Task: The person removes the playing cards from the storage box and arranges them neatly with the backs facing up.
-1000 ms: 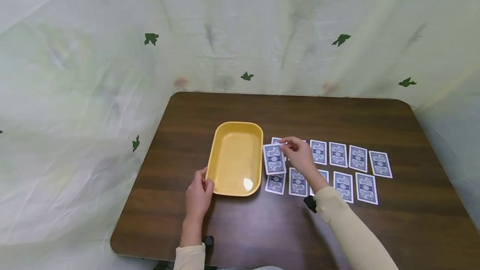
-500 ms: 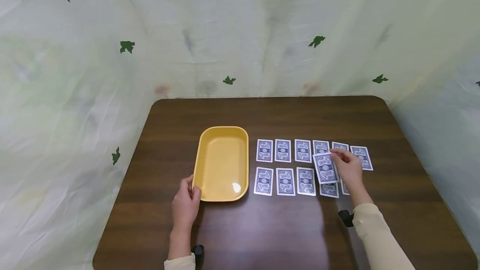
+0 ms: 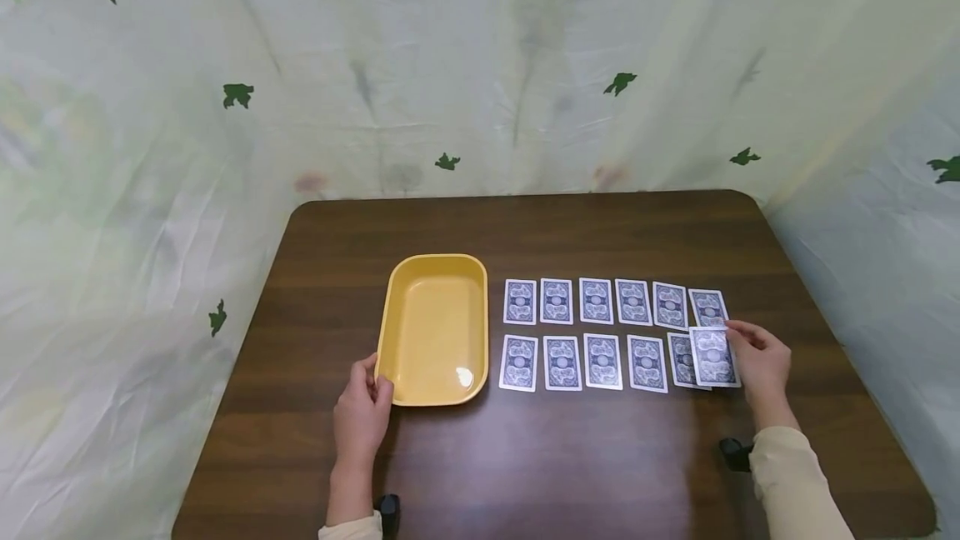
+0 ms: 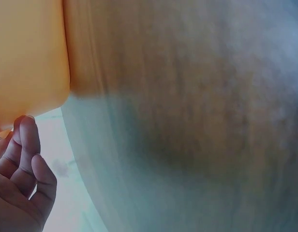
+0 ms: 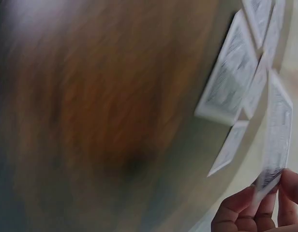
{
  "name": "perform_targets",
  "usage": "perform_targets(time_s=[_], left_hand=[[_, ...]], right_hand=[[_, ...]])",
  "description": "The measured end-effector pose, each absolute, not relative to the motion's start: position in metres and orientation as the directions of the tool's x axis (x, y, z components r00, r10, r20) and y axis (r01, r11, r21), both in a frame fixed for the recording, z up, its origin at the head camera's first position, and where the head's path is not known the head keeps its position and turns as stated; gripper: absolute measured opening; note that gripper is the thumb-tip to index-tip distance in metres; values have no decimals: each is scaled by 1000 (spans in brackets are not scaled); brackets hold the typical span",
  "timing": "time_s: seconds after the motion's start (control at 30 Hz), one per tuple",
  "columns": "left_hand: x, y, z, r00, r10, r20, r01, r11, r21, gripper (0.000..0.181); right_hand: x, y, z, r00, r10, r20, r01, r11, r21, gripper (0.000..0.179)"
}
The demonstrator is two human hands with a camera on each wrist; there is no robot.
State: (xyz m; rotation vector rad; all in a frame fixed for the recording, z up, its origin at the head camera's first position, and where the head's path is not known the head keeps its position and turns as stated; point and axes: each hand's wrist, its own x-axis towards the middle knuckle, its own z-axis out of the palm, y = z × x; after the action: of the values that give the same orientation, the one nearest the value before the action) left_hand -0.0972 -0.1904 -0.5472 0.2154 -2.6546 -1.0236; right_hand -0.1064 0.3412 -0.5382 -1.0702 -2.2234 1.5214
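Note:
My right hand pinches a blue-backed playing card by its upper right corner. In the head view it overlaps another face-down card in the near row. Close up in the right wrist view, the held card stands tilted between thumb and fingers, apart from the cards on the table. A yellow tray lies left of the cards, nothing in it. My left hand grips the tray's near left edge, thumb at the rim. Fingertips meet the tray wall in the left wrist view.
Two rows of face-down cards spread rightward from the tray over the brown table. A pale printed cloth hangs behind the table's far edge. A black wrist device sits at the right cuff.
My right hand has carried the held card rightward, from beside the tray to the right end of the near row. My left hand stays at the tray; the head view has shifted slightly.

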Motion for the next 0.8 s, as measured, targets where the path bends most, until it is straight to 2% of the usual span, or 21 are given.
perform_targets(time_s=[0.17, 0.4, 0.63, 0.8], left_hand=[[-97, -190, -546, -950, -243, 197, -48, 736, 675, 35], [-98, -191, -545, -953, -242, 180, -59, 737, 673, 36], [-98, -191, -542, -960, -230, 159, -71, 748, 659, 37], [-96, -190, -538, -967, -201, 158, -58, 776, 628, 38]], right_hand=[[-102, 359, -545, -684, 691, -235, 480, 184, -858, 31], [-99, 372, -554, -702, 655, -279, 573, 287, -768, 41], [-99, 370, -562, -770, 612, -183, 542, 476, -692, 43], [-98, 366, -560, -779, 602, -174, 540, 504, -673, 49]])
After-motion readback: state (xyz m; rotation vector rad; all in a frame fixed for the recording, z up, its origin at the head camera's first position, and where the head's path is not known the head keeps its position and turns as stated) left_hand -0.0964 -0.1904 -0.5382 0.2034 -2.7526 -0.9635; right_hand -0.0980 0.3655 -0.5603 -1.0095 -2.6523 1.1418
